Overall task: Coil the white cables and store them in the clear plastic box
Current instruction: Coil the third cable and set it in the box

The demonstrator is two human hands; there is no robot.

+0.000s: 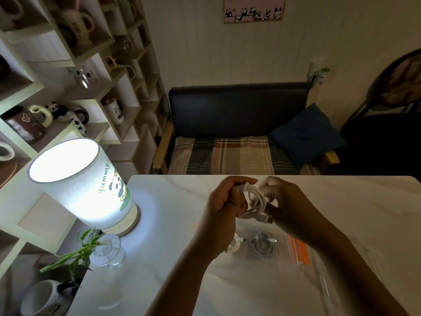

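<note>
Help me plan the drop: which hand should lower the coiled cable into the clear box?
Left hand: it grips the coiled white cable; the right hand only pinches its edge.

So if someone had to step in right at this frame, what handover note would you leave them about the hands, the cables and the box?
Left hand: grips one side of the coiled white cable, held above the table.
Right hand: pinches the other side of the same coil; one plug end hangs loose below it.
Clear plastic box: open on the table under the hands, orange clips at its side.
Done: two coiled white cables appear to lie already in the box.
Left: finish the held coil and put it in the box. Closing it may follow; a lid cannot be made out for certain.
</note>
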